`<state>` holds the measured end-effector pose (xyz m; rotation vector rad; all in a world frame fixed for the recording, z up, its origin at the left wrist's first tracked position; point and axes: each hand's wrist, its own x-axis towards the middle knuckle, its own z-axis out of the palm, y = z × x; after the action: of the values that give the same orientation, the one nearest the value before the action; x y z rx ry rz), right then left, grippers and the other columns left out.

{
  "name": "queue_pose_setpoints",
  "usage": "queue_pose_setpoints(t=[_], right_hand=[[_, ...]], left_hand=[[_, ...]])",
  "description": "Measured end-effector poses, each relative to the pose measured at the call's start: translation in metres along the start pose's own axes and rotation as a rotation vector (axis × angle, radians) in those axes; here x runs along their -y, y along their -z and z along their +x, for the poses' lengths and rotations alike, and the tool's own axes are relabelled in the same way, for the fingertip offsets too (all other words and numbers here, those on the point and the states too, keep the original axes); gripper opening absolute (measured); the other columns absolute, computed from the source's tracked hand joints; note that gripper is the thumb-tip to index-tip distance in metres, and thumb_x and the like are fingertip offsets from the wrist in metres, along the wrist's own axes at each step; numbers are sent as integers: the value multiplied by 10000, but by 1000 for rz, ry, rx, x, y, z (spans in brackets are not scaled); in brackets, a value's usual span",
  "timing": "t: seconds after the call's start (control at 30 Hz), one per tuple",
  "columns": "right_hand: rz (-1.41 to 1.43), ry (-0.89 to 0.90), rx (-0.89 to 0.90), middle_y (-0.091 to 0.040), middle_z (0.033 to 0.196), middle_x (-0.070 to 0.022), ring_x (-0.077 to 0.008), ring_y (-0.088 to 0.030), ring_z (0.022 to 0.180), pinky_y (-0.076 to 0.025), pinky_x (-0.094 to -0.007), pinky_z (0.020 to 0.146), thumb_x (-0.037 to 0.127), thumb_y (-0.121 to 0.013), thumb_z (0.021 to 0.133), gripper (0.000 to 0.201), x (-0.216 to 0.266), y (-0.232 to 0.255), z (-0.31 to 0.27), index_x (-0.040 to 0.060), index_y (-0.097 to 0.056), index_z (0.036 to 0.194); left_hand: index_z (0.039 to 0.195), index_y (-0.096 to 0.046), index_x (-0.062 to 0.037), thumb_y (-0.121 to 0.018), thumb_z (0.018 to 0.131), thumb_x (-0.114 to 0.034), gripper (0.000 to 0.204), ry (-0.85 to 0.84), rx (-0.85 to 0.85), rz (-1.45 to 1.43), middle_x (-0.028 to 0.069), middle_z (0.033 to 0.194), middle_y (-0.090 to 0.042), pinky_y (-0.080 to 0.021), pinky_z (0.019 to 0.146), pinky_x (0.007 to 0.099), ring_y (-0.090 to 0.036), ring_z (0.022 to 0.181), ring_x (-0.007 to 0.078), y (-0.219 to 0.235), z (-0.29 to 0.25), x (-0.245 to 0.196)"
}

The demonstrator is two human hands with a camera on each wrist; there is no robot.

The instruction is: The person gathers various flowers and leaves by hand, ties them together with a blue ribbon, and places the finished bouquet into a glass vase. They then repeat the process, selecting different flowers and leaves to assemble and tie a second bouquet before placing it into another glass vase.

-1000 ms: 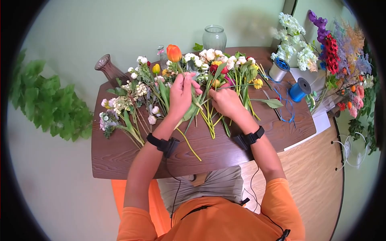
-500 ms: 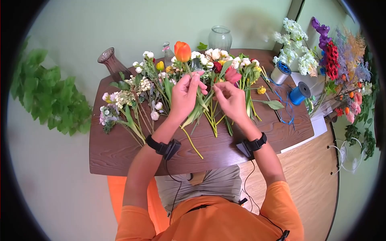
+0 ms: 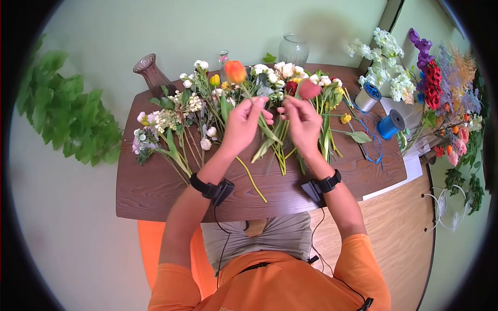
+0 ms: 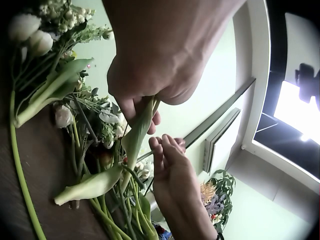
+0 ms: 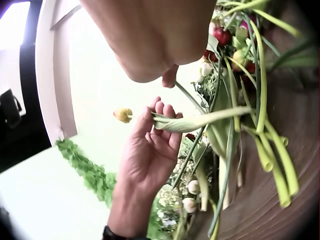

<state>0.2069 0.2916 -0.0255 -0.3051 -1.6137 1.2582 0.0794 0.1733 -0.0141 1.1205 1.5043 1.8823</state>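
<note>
In the head view, my left hand [image 3: 243, 128] pinches the stem of an orange tulip [image 3: 236, 71], its bloom pointing up. The tulip's pale green leaf [image 5: 210, 117] stretches down past the fingers in the right wrist view. My right hand [image 3: 305, 127] pinches a thin green stem [image 5: 189, 94] between thumb and fingertips. A blurred red tulip [image 3: 309, 89] rises just above that hand. Both hands are close together over the cut stems [image 3: 280, 158], fingertips a short way apart.
White peonies [image 3: 285, 70], a yellow tulip [image 3: 215, 80] and cream berries [image 3: 171, 118] spread over the brown table [image 3: 228, 202]. Behind stand a tilted purple vase [image 3: 153, 75] and a clear jar [image 3: 294, 50]. Ribbon spools [image 3: 390, 124] lie at right.
My right hand has come up from among the stems, and the red tulip has risen with it. The left hand still holds the orange tulip. The view has shifted slightly.
</note>
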Motion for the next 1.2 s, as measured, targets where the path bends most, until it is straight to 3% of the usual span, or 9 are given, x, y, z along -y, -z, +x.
queue_pose_setpoints(t=[0.1, 0.2, 0.43, 0.57, 0.6, 0.73, 0.87, 1.1, 1.2], right_hand=[[-346, 229, 186, -728, 976, -103, -128, -725, 811, -581, -245, 677, 33, -632, 988, 194, 3, 1, 12, -19, -724, 1150], [124, -56, -81, -718, 941, -73, -123, -708, 787, -572, -242, 659, 83, -613, 1024, 221, 3, -4, 22, -41, -701, 1183], [-12, -162, -56, -724, 920, -64, -93, -688, 762, -577, -235, 667, 120, -635, 1021, 256, -24, 9, 19, -63, -689, 1192], [-60, -257, 92, -740, 951, -90, -119, -718, 824, -600, -266, 679, 78, -611, 1017, 234, -44, 5, 11, -67, -690, 1182], [31, -292, 77, -737, 954, -95, -127, -722, 822, -604, -260, 685, 82, -609, 1022, 230, -50, 5, 9, -63, -687, 1183], [143, -170, -151, -724, 991, -105, -165, -737, 827, -612, -252, 697, 116, -611, 1036, 231, -16, -3, 10, -47, -666, 1191], [231, -116, -230, -708, 1045, -121, -200, -748, 860, -614, -257, 702, 140, -607, 1044, 254, -12, -2, 13, -42, -633, 1220], [241, -195, -150, -704, 1047, -105, -187, -744, 882, -612, -261, 723, 135, -603, 1046, 277, -16, -9, 5, -38, -609, 1262], [228, -207, -42, -694, 1026, -79, -164, -737, 876, -605, -250, 724, 125, -601, 1045, 282, -33, -8, -3, -31, -600, 1281]], left_hand=[[1322, -588, 23, -488, 1104, -255, 367, 8, 103, 47, 69, 885, -693, -548, 728, 256, -690, 773, 131, -11, -5, 6], [1359, -571, 16, -485, 1105, -247, 375, 61, 96, 85, 57, 852, -689, -536, 737, 250, -687, 791, 118, -14, -9, 2], [1261, -656, 31, -482, 1101, -204, 334, -122, 34, 446, 82, 817, -697, -528, 738, 267, -679, 758, 122, -11, -34, -17], [1167, -679, -3, -573, 1034, -178, 244, -426, 163, 849, 109, 791, -701, -482, 1023, 448, -705, 741, 280, -25, -67, -25], [1194, -674, -24, -591, 1015, -177, 250, -351, 199, 832, 125, 822, -687, -433, 1076, 484, -692, 781, 300, -23, -70, -21], [1149, -668, -19, -599, 1002, -152, 210, -417, 6, 842, 170, 1056, -670, -433, 1069, 480, -646, 1077, 310, -13, -67, -12], [1171, -626, 20, -578, 993, -101, 221, -372, -93, 606, 232, 1289, -543, -461, 1018, 456, -593, 1158, 382, -4, -72, -4], [1257, -577, 36, -539, 1012, -96, 281, -343, -174, 674, 247, 1260, -564, -460, 1005, 447, -569, 1164, 425, 9, -63, 8], [1153, -650, 21, -548, 1031, -124, 216, -361, -196, 631, 189, 1094, -664, -501, 912, 393, -650, 1028, 335, 14, -63, 5]])
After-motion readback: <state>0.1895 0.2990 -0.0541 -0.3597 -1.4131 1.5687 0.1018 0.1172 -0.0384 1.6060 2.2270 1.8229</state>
